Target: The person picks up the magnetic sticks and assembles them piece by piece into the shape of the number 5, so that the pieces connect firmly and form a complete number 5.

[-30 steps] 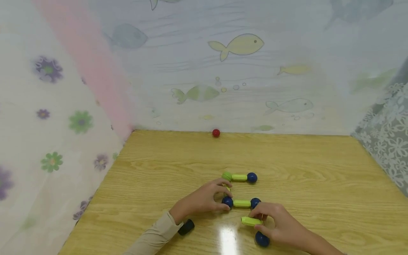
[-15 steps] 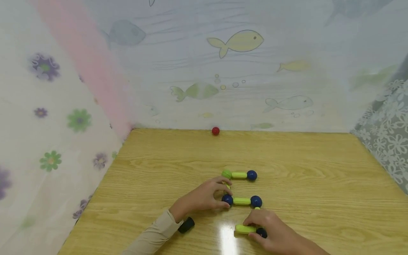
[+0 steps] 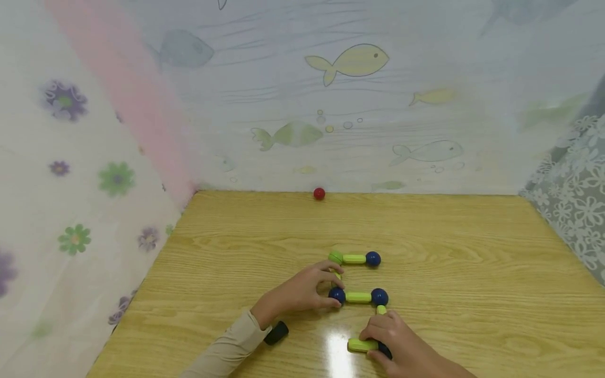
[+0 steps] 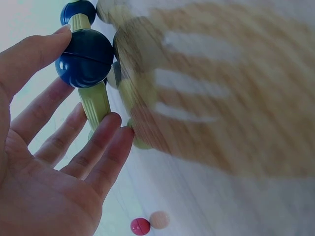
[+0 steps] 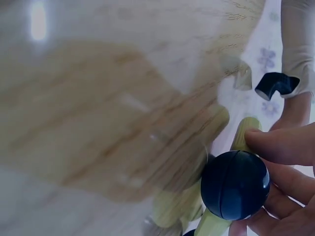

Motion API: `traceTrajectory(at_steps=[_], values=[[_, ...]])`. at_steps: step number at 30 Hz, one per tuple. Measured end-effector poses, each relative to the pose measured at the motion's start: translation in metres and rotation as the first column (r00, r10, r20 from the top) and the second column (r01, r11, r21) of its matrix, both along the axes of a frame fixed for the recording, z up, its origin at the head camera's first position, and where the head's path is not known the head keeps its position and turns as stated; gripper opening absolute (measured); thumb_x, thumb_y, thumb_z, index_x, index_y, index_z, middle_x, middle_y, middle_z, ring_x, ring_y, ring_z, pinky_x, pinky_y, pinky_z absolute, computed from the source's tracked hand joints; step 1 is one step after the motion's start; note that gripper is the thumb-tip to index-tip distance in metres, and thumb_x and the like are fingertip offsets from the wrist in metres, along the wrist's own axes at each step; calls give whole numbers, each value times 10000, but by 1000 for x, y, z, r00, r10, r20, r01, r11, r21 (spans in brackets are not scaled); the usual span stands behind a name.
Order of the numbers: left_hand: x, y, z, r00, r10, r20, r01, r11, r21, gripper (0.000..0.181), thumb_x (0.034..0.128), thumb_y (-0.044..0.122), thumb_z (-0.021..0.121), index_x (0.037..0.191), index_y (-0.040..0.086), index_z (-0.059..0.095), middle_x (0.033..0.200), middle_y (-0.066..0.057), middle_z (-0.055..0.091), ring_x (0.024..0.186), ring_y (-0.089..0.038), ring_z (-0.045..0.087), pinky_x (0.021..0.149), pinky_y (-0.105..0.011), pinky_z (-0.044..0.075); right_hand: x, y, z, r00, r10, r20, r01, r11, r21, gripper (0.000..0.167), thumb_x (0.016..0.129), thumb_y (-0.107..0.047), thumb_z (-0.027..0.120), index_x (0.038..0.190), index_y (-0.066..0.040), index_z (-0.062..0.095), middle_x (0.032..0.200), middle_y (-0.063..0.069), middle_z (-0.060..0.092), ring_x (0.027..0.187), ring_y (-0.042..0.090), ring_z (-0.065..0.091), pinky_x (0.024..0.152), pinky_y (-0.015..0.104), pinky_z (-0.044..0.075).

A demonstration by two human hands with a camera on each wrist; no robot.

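Note:
In the head view, a chain of yellow-green rods and balls lies on the table. My left hand pinches the left blue ball between thumb and index finger, its other fingers along a yellow-green rod. From that ball another rod runs to a second blue ball, with a short bit of rod below it. My right hand grips a yellow-green rod beside a dark blue ball; fingers partly hide both. The far row has a green ball, rod and blue ball.
A black curved piece lies by the left sleeve. At the table's back edge, against the fish-patterned wall, sits a red ball. Flowered cloth hangs at the right.
My right hand has moved down towards the table's near side with the rod and the dark blue ball. A short rod now shows below the second blue ball. My left hand stays put.

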State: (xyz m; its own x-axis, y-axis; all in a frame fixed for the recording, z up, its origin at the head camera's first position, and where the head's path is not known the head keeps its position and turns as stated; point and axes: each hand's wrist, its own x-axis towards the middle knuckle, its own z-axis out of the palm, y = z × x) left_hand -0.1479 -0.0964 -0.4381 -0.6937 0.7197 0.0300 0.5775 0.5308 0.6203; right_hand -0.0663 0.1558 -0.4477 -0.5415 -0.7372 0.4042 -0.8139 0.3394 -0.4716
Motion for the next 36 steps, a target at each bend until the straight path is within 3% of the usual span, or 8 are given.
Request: traceTrajectory(at_steps=[5,12,22,30,36], values=[[0,0,1,1000,8,8,-8,1000,1,315,851,358,708,1120,196,689,1342,23,469,1252,-137,422,1008,-314,390,-1,0,1,999,2,-36,-1,1000,21,279,753,-90,773,985,-165,636,937,-127,559,815,22,485,694,226,358],[-2,-1,1,1000,11,16,-11,1000,0,319,850,369,705,1123,204,687,1342,31,469,1248,-132,426,1005,-312,394,-3,1,6,999,31,24,-33,994,105,247,796,-96,745,1012,-158,641,949,-119,561,821,22,480,674,258,377],[-3,-1,1,1000,-5,9,5,1000,10,320,855,371,699,1124,197,685,1339,17,469,1239,-137,433,996,-306,401,-5,1,10,996,56,72,-64,992,111,226,808,-110,745,1005,-168,651,961,-127,576,838,18,508,666,222,350],[-2,-1,1,1000,-10,15,10,1000,-1,327,858,375,693,1128,192,683,1346,15,464,1247,-143,426,1005,-320,394,-5,1,11,998,59,34,-62,991,117,229,797,-128,758,996,-172,654,955,-135,568,835,11,498,673,217,365],[-1,0,-1,1000,-4,12,4,1000,0,324,856,378,695,1125,198,686,1341,24,468,1244,-142,431,1003,-323,397,-5,2,15,991,63,119,-79,988,133,200,842,-148,719,1025,-188,646,991,-145,559,851,10,483,682,219,384]])
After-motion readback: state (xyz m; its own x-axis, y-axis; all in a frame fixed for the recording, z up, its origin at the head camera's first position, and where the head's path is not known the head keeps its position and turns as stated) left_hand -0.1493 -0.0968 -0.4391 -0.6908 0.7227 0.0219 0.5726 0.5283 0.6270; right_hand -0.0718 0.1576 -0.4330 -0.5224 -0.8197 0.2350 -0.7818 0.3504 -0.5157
